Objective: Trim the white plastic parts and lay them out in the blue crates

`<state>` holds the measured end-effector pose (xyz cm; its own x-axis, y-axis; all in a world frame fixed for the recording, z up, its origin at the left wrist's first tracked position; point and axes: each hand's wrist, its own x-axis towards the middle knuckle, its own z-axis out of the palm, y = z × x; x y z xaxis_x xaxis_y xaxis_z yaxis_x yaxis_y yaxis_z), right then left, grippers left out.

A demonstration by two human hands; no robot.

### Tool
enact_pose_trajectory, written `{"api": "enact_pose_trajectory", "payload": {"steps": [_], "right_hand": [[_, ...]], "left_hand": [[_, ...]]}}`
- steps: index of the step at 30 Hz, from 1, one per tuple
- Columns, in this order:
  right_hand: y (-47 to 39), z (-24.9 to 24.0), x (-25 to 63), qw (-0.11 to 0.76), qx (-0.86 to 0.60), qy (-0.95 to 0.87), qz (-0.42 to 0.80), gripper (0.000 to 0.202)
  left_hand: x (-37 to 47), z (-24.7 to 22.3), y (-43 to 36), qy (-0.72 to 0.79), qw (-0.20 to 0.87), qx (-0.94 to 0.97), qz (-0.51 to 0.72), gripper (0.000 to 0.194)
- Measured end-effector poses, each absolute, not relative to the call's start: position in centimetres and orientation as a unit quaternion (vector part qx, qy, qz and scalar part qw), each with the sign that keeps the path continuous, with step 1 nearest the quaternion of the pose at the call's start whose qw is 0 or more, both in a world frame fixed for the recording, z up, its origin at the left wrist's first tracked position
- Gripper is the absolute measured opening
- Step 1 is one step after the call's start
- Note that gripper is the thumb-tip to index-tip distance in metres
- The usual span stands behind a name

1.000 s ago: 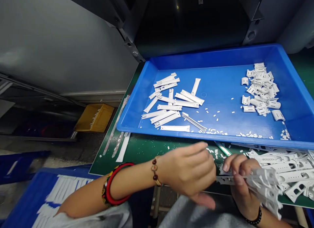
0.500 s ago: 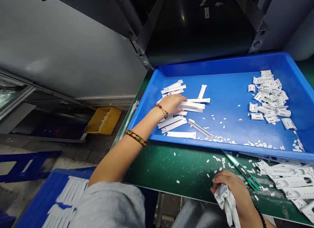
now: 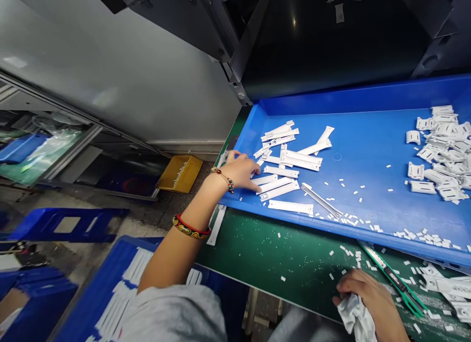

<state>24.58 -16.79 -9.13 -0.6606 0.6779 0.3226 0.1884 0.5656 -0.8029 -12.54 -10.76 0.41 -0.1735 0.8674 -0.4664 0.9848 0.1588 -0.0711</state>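
My left hand (image 3: pixel 241 171) is over the left rim of the blue tray (image 3: pixel 316 97), its fingers apart and nothing visible in them. Its fingertips are beside the near end of a loose pile of long white plastic strips (image 3: pixel 281 186); I cannot tell whether they touch. Other strips (image 3: pixel 302 160) lie crossed further into the tray. My right hand (image 3: pixel 371 298) rests at the table's front edge, closed around a crumpled white cloth (image 3: pixel 356 315). Beyond it lies a green-handled pair of tweezers or a similar slim tool (image 3: pixel 395 280).
Short curved white parts (image 3: pixel 447 150) are heaped at the tray's right. Small white scraps dot the tray and green table (image 3: pixel 253 249). A dark conveyor belt (image 3: pixel 331 52) ends behind the tray. Stacked strips fill a blue crate (image 3: pixel 84 288) at lower left; a yellow bin (image 3: pixel 191 174) stands beyond.
My left hand has moved left and nearer, off the middle of the strip pile to the tray's left rim. The view has turned left. My right hand still holds the cloth.
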Motion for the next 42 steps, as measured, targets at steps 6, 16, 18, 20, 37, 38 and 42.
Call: {"api": "enact_pose_trajectory", "payload": {"steps": [6, 16, 18, 20, 37, 38, 42], "right_hand": [[-16.6, -8.7, 24.4, 0.296, -0.264, -0.844, 0.361, 0.032], [-17.0, -9.5, 24.9, 0.293, -0.273, -0.831, 0.386, 0.024], [-17.1, -9.5, 24.8, 0.295, -0.274, -0.831, 0.384, 0.025], [-17.2, -9.5, 24.7, 0.297, -0.280, -0.829, 0.381, 0.026], [-17.0, -9.7, 24.8, 0.311, -0.278, -0.826, 0.380, 0.030], [-17.1, -9.8, 24.8, 0.311, -0.275, -0.824, 0.384, 0.028], [-17.1, -10.2, 25.0, 0.318, -0.258, -0.823, 0.394, 0.020]], "left_hand": [[-13.0, -1.3, -12.1, 0.724, 0.187, 0.656, -0.102, 0.020], [-13.1, -0.6, -13.5, 0.706, 0.103, 0.698, -0.066, 0.008], [-13.5, -0.3, -13.9, 0.699, 0.133, 0.699, -0.069, 0.016], [-14.0, 0.3, -14.4, 0.706, 0.136, 0.694, -0.035, 0.020], [-10.8, 0.5, -12.5, 0.812, 0.125, 0.541, -0.179, 0.019], [-10.8, 0.8, -12.6, 0.811, 0.121, 0.545, -0.175, 0.019], [-10.8, 1.9, -12.1, 0.804, 0.108, 0.554, -0.190, 0.026]]}}
